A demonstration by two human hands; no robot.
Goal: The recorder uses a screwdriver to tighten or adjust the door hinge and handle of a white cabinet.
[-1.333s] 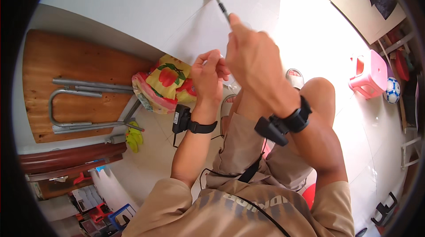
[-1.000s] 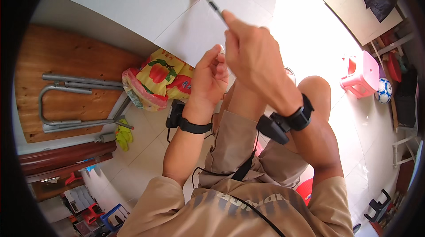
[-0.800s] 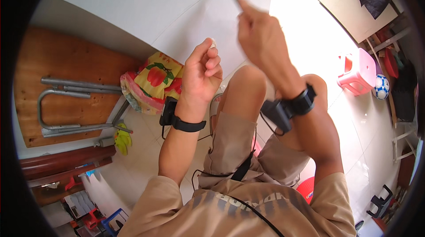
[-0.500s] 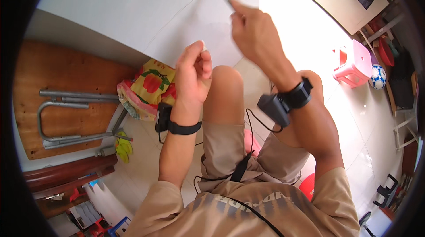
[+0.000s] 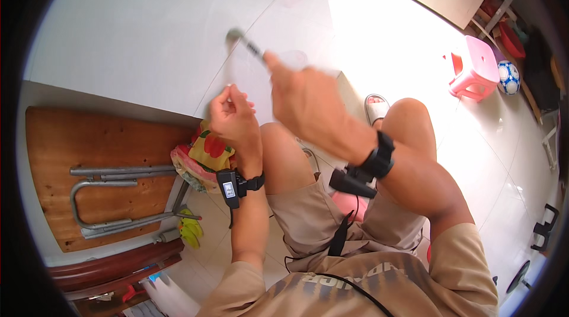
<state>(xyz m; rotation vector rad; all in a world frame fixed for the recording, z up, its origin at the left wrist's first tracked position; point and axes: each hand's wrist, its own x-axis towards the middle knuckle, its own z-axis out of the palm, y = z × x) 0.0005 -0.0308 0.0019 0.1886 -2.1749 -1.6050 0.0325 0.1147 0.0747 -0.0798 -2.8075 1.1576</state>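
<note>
My right hand [image 5: 305,101] grips the dark handle of a slim brush-like tool [image 5: 253,50]. Its rounded grey-green head is blurred by motion, over the white surface [image 5: 130,38] in front of me. My left hand [image 5: 236,117] is closed, its fingertips pinched near that surface's near edge. A small whitish spot shows at those fingertips, but what they hold, if anything, is too small to name. Between the hands and the far side, a thin dark line crosses the white surface. Black straps with small devices sit on both wrists.
Left of my legs, a wooden board with folded metal legs [image 5: 112,198] stands beside a colourful fruit-print bag [image 5: 207,154] and yellow-green footwear [image 5: 190,231]. A pink stool [image 5: 477,71] and a blue-white ball [image 5: 508,77] are at right. Cables hang across my lap.
My right hand and the brush-like tool have moved left and nearer to me. My left hand has shifted left and turned, staying closed. The whole view has shifted too.
</note>
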